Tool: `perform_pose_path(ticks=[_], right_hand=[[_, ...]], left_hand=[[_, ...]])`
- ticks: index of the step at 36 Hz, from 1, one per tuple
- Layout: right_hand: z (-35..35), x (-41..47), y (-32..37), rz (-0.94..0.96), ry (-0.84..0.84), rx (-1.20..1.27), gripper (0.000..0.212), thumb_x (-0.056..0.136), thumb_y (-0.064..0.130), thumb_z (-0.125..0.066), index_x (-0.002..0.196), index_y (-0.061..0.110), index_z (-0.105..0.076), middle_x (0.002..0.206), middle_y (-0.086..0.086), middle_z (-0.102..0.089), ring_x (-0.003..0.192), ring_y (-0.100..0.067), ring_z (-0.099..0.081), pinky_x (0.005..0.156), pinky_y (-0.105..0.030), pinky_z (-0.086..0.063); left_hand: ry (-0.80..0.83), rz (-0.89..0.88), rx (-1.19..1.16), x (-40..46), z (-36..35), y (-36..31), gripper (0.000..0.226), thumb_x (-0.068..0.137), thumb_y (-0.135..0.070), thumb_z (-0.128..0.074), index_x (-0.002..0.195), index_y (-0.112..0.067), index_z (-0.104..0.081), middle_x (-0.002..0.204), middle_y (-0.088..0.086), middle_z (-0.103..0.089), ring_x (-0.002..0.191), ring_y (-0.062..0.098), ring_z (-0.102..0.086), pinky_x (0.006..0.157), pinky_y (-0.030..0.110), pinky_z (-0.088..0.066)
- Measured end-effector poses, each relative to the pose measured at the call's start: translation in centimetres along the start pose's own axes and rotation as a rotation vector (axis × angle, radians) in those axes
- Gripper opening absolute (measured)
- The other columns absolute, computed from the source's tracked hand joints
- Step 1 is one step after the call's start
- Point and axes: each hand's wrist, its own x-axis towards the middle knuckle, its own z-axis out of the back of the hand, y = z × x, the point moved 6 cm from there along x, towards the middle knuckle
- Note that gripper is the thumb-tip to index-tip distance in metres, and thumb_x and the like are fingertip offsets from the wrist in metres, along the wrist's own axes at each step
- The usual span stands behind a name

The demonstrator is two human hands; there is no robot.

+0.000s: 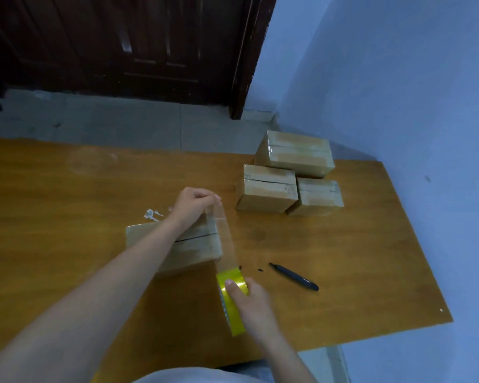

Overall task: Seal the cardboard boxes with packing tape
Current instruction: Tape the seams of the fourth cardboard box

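Observation:
A cardboard box (194, 248) lies on the wooden table (67, 189) under my left forearm, its top seam showing as a dark slit. My right hand (249, 299) grips a yellow roll of packing tape (231, 297) near the table's front edge. A clear strip of tape (223, 236) stretches up from the roll to my left hand (195, 203), which pinches its free end above the box's right end. Three more cardboard boxes (267, 189) (295, 153) (320, 196) stand grouped at the back right, with tape on their tops.
A black utility knife (295, 276) lies on the table right of the roll, with small dark bits beside it. A crumpled scrap of tape (152, 214) sits behind the near box. A dark door and a blue wall bound the space.

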Motion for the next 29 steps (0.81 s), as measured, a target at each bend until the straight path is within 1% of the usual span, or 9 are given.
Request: perform_pose_path(ticks=[3,6,10,13,16,19,22,25,29], right_hand=[[0.0,0.2,0.0,0.006,-0.002,-0.007,0.028,0.093,0.041,-0.054,0.090,0.015,-0.064,0.084,0.001,-0.068,0.077,-0.012,-0.063,0.075,-0.030,-0.049],[0.2,0.2,0.3,0.024,-0.003,-0.002,0.021,0.095,0.037,-0.054,0.084,0.020,-0.060,0.079,0.006,-0.063,0.067,-0.002,-0.056,0.059,-0.012,-0.041],[0.5,0.2,1.0,0.058,-0.006,-0.012,0.017,0.095,0.035,-0.053,0.083,0.024,-0.058,0.074,0.011,-0.060,0.060,0.003,-0.053,0.057,-0.007,-0.040],[0.6,0.0,1.6,0.061,0.003,-0.020,0.018,0.095,0.037,-0.053,0.085,0.023,-0.060,0.080,0.005,-0.065,0.063,0.001,-0.055,0.056,-0.009,-0.042],[0.6,-0.4,2.3,0.076,0.004,-0.046,0.019,0.095,0.037,-0.052,0.092,0.020,-0.061,0.084,0.003,-0.064,0.072,-0.009,-0.060,0.064,-0.020,-0.046],[0.4,-0.7,2.3,0.032,0.009,-0.070,0.023,0.096,0.036,-0.050,0.105,0.017,-0.061,0.096,0.001,-0.062,0.094,-0.020,-0.061,0.070,-0.021,-0.044],[-0.3,-0.7,1.6,-0.004,0.020,-0.098,0.025,0.094,0.041,-0.052,0.090,0.018,-0.062,0.086,0.002,-0.066,0.076,-0.010,-0.059,0.061,-0.015,-0.042],[-0.3,-0.5,1.1,-0.025,-0.017,-0.091,0.028,0.094,0.040,-0.053,0.092,0.014,-0.065,0.089,-0.003,-0.068,0.080,-0.014,-0.062,0.067,-0.022,-0.045],[0.1,-0.6,1.4,-0.016,-0.028,-0.092,0.020,0.095,0.039,-0.052,0.090,0.022,-0.060,0.086,0.004,-0.066,0.076,-0.007,-0.060,0.061,-0.012,-0.043]], left_hand=[[0.020,-0.011,-0.044,0.0,0.0,-0.2,0.016,0.091,-0.022,-0.061,0.082,-0.021,-0.076,0.098,-0.010,-0.071,0.104,0.007,-0.061,0.101,0.035,-0.039],[0.034,0.009,-0.078,0.1,0.0,-0.1,0.013,0.089,-0.023,-0.064,0.084,-0.021,-0.076,0.094,-0.015,-0.070,0.102,-0.002,-0.059,0.100,0.030,-0.036],[0.003,0.024,-0.130,0.4,0.5,0.2,0.010,0.084,-0.020,-0.071,0.076,-0.023,-0.076,0.085,-0.016,-0.072,0.097,-0.001,-0.063,0.096,0.026,-0.040],[-0.014,0.033,-0.147,0.6,0.7,0.3,0.006,0.084,-0.016,-0.071,0.079,-0.019,-0.075,0.076,-0.017,-0.071,0.081,-0.007,-0.065,0.083,0.018,-0.047],[0.012,0.065,-0.189,0.8,0.8,0.8,0.008,0.083,-0.008,-0.070,0.085,-0.015,-0.074,0.074,-0.009,-0.072,0.069,-0.001,-0.065,0.079,0.026,-0.051],[0.045,0.080,-0.191,0.7,0.7,0.9,0.012,0.084,-0.004,-0.068,0.085,-0.015,-0.073,0.082,0.004,-0.072,0.073,0.009,-0.066,0.080,0.029,-0.054],[0.065,0.048,-0.175,0.5,0.4,0.5,0.009,0.086,-0.006,-0.066,0.087,-0.013,-0.072,0.087,0.008,-0.071,0.076,0.013,-0.065,0.077,0.024,-0.056],[0.049,-0.016,-0.156,0.5,0.3,0.2,0.010,0.088,-0.008,-0.066,0.087,-0.015,-0.072,0.086,0.010,-0.070,0.069,0.006,-0.064,0.066,0.016,-0.052],[-0.022,-0.074,-0.084,0.5,0.5,0.4,0.010,0.088,-0.016,-0.067,0.091,-0.023,-0.073,0.087,0.004,-0.073,0.078,0.008,-0.065,0.078,0.022,-0.053]])
